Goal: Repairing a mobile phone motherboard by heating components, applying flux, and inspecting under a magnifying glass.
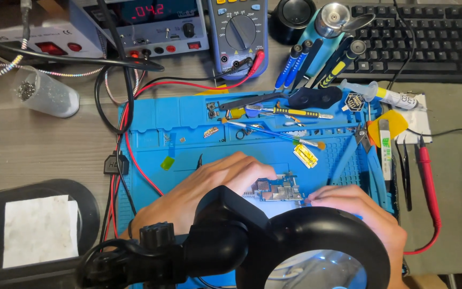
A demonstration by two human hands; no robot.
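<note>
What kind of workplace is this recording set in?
Most likely an electronics repair bench: both hands work on a small circuit board on a blue repair mat, with a multimeter and bench power supply behind.

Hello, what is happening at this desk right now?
A person works over a blue repair mat. The left hand and the right hand both touch a small circuit board lying on the mat. A black ring magnifier lamp stands in front. Screwdrivers, a multimeter and tweezers lie around.

The magnifier lamp (274, 246) hides both wrists and the circuit board's (276, 188) lower part; the keyboard (418, 37) runs off the top edge.
</note>
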